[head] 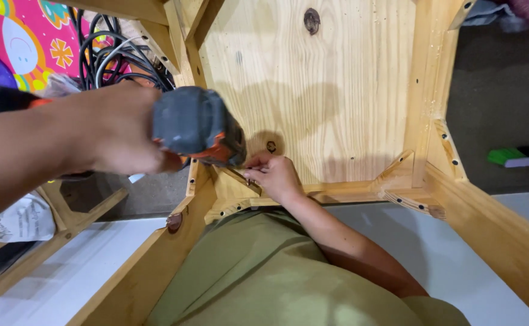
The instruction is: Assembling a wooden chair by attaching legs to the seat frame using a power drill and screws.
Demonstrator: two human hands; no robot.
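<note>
Both hands worked at the upturned pine table's (337, 90) seven-o'clock corner: left hand (116, 130) clenched the grey-and-orange power drill (198, 127), right hand (274, 176) pinched its bit (240, 177). If the bit spun or slipped, it would probably nick those fingers.

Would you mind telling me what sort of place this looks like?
Probably a home room used for woodwork: an upturned pine table, a power drill in the left hand, tangled black cables and a colourful play mat.
</note>
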